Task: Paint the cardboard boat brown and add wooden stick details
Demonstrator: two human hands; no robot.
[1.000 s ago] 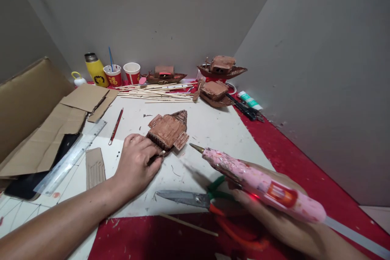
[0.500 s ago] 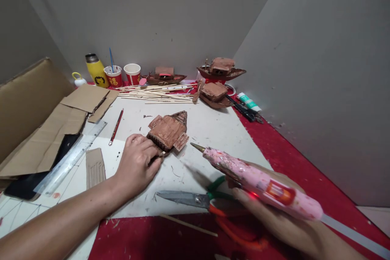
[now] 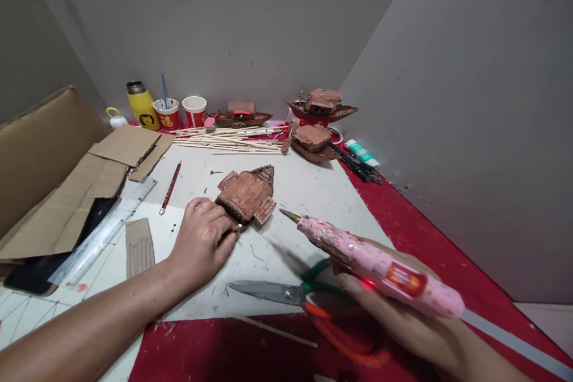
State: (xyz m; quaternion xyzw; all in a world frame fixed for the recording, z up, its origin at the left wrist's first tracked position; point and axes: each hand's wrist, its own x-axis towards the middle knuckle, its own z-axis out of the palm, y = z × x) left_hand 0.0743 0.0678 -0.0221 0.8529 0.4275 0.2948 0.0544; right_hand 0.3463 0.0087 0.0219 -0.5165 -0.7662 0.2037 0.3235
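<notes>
A brown cardboard model boat [image 3: 247, 194] lies on the white sheet [image 3: 308, 191] in the middle of the table. My left hand [image 3: 201, 243] rests on the sheet with its fingers curled against the boat's near end, gripping it. My right hand [image 3: 403, 322] is wrapped round a pink glue gun [image 3: 380, 268], held above the table. The gun's brass nozzle [image 3: 290, 215] points left toward the boat, a short gap from its right flap. Scissors [image 3: 295, 295] with green and orange handles lie just under the gun.
Bamboo sticks [image 3: 228, 137], several more model boats [image 3: 322, 104], two red paper cups [image 3: 194, 110], a yellow bottle [image 3: 141, 106] and a green tube [image 3: 362, 153] line the back wall. Cardboard sheets [image 3: 89, 185], a clear ruler [image 3: 105, 230] and a red pencil [image 3: 170, 187] lie at left.
The view has shifted slightly; the glue gun and my right hand have drifted a little left and down. My left hand stays on the boat.
</notes>
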